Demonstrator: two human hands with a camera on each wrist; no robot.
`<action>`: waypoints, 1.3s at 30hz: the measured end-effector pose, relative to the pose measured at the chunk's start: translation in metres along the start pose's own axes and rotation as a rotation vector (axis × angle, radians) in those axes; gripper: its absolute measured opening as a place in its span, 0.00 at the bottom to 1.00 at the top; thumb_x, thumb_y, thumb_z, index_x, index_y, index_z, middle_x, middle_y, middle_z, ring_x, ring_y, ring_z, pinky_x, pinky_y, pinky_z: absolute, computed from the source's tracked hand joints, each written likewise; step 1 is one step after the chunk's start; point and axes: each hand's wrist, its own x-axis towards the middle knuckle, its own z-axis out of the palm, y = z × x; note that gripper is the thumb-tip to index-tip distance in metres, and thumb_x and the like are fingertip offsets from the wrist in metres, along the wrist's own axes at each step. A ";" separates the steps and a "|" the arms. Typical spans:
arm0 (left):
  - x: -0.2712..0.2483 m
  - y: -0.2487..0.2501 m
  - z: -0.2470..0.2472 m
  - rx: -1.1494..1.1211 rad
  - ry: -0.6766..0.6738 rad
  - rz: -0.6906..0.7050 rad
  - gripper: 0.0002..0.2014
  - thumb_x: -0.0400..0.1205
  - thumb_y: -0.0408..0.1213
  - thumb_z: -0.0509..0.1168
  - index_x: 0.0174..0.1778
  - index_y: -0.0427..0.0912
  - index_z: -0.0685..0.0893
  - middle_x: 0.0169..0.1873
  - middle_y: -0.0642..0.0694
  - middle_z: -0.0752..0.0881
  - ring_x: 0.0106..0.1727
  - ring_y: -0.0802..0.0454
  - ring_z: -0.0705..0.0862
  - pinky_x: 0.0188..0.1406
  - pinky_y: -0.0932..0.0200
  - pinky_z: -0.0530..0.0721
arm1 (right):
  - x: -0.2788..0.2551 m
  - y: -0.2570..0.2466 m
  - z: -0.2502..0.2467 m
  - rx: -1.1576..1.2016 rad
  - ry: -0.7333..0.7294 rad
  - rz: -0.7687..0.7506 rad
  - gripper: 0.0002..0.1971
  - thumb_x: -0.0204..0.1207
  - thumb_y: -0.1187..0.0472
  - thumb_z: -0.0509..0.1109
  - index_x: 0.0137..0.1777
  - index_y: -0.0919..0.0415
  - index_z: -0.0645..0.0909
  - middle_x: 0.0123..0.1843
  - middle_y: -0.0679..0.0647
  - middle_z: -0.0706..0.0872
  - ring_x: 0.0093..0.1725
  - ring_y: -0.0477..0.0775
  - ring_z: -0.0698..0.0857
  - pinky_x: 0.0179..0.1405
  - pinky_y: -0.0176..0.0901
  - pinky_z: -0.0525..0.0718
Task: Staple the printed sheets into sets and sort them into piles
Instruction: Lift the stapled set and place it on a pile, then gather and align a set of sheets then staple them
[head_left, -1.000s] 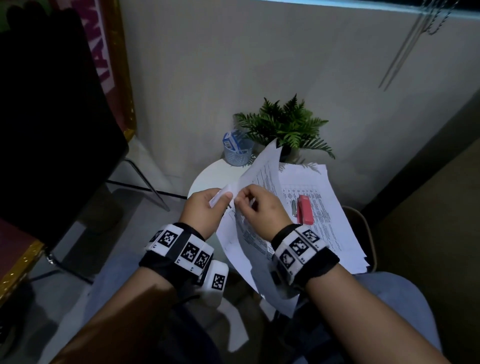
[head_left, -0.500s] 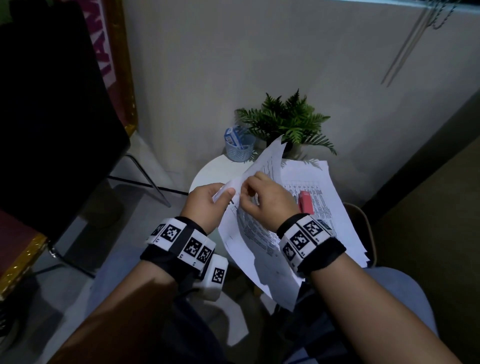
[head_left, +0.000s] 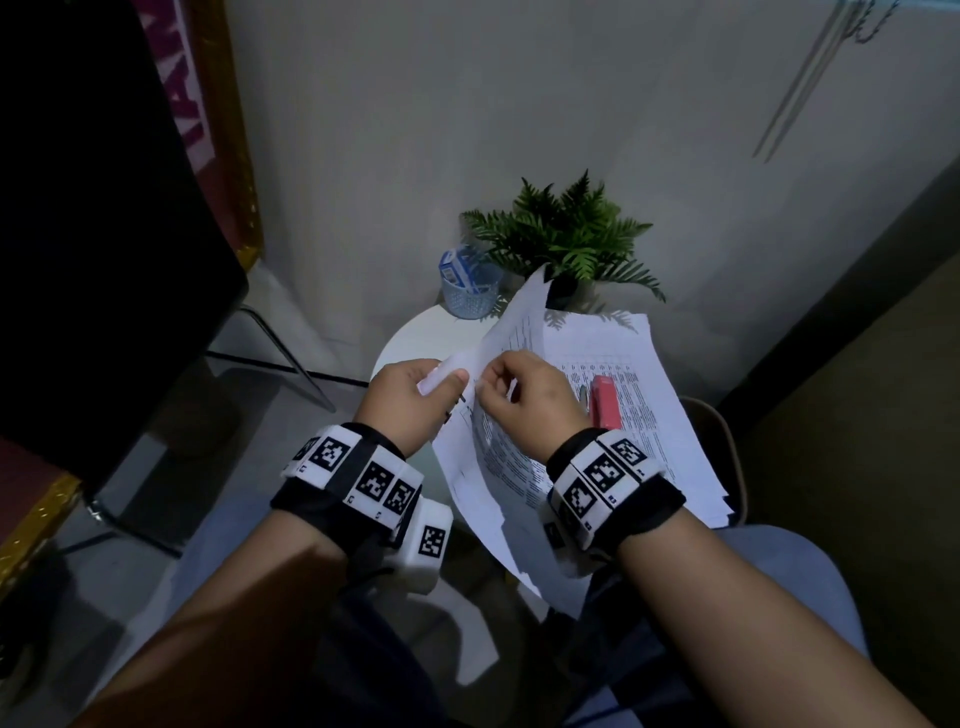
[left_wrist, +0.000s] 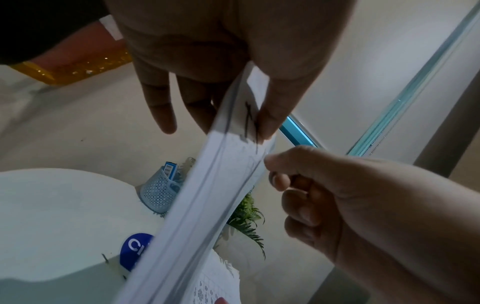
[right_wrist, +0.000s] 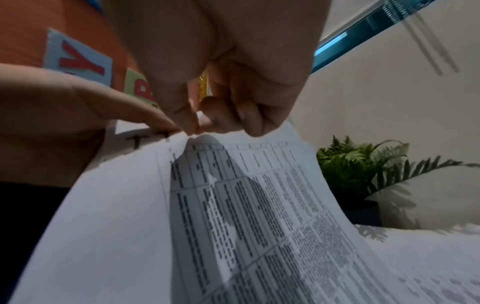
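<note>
One set of printed sheets is held up over the round table — left hand pinching its corner, right hand pinching beside it. One red stapler lies on the one paper pile — only the head view shows it.

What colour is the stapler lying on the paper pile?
The stapler is red-pink; the head view shows it best.

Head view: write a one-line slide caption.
Both hands, left hand and right hand, pinch a set of printed sheets above a paper-covered table; red stapler waits.
</note>
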 end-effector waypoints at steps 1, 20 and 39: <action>0.001 0.001 0.000 -0.001 0.008 -0.008 0.18 0.80 0.38 0.66 0.23 0.39 0.76 0.15 0.52 0.75 0.20 0.56 0.72 0.23 0.65 0.70 | -0.001 0.000 0.002 0.038 -0.013 0.032 0.07 0.76 0.63 0.67 0.42 0.68 0.80 0.39 0.60 0.81 0.34 0.51 0.74 0.34 0.31 0.70; 0.008 0.004 0.002 -0.175 -0.013 -0.166 0.14 0.79 0.37 0.68 0.34 0.28 0.83 0.27 0.40 0.82 0.27 0.51 0.78 0.30 0.64 0.75 | -0.010 0.015 0.020 0.035 0.202 -0.264 0.04 0.77 0.66 0.65 0.45 0.66 0.79 0.41 0.54 0.78 0.34 0.41 0.70 0.34 0.34 0.70; 0.006 0.013 0.003 0.062 0.002 -0.003 0.15 0.78 0.37 0.67 0.27 0.33 0.82 0.21 0.44 0.80 0.25 0.47 0.78 0.32 0.50 0.81 | 0.005 -0.003 -0.003 -0.199 0.050 -0.127 0.06 0.75 0.62 0.68 0.40 0.66 0.81 0.40 0.59 0.85 0.39 0.56 0.80 0.40 0.42 0.74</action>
